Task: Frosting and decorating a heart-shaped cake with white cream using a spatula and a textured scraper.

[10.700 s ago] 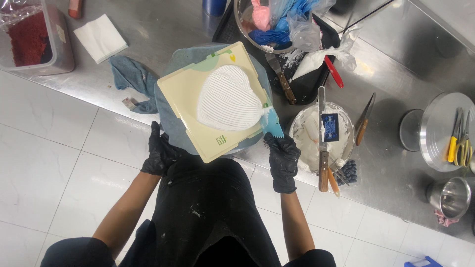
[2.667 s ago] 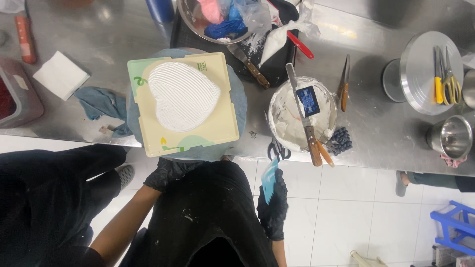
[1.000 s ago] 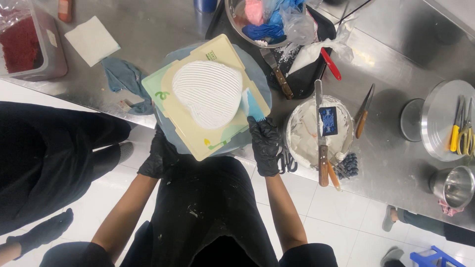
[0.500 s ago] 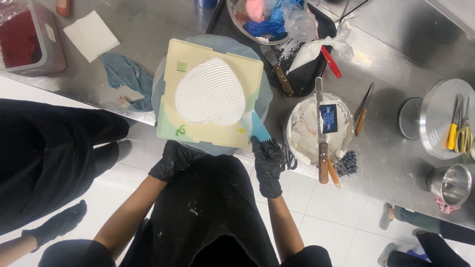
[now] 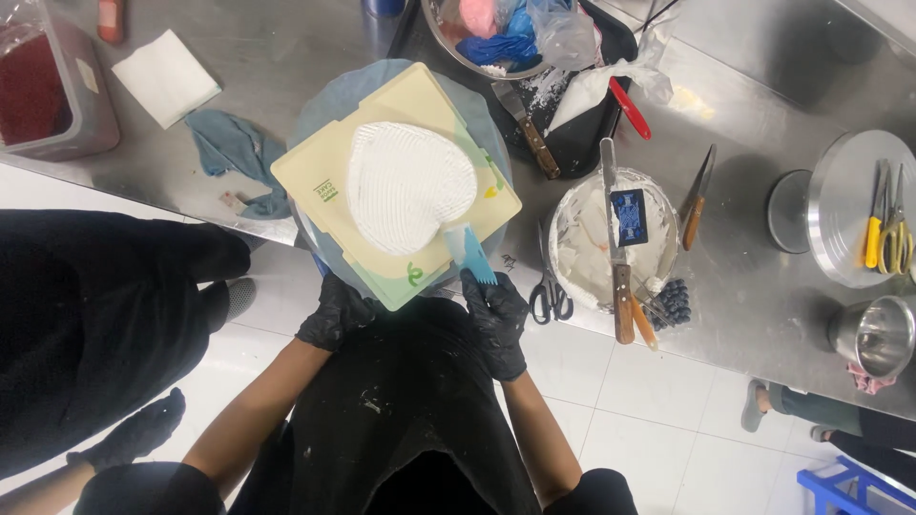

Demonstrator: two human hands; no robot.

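Head view. A heart-shaped white cake (image 5: 408,183) with a ribbed top sits on a cream square board (image 5: 324,181), turned cornerwise on a grey-blue turntable (image 5: 334,100) at the near edge of the steel table (image 5: 744,286). The board carries a small green mark near its left side, another on its near corner and a small yellow-and-green one at its right.

Left of the turntable lie a blue cloth (image 5: 234,153) and a folded white napkin (image 5: 165,78); a clear tub (image 5: 43,91) of dark red contents with a pale label stands at the far left. Behind the cake, a black tray (image 5: 582,143) holds a steel bowl (image 5: 448,38) of pink, blue and clear bags.

Right of the cake, a white bowl (image 5: 582,238) of cream has a wooden-handled spatula (image 5: 615,238) and a small dark blue card (image 5: 630,216) laid across it. Scissors (image 5: 549,291) lie just beside it.

Both hands wear black gloves. The left hand (image 5: 334,315) is curled under the near-left edge of the turntable, fingers closed on its rim. The right hand (image 5: 496,310) grips a blue scraper (image 5: 468,250), its blade touching the cake's near-right side.

A person in black (image 5: 95,324) stands at the left.
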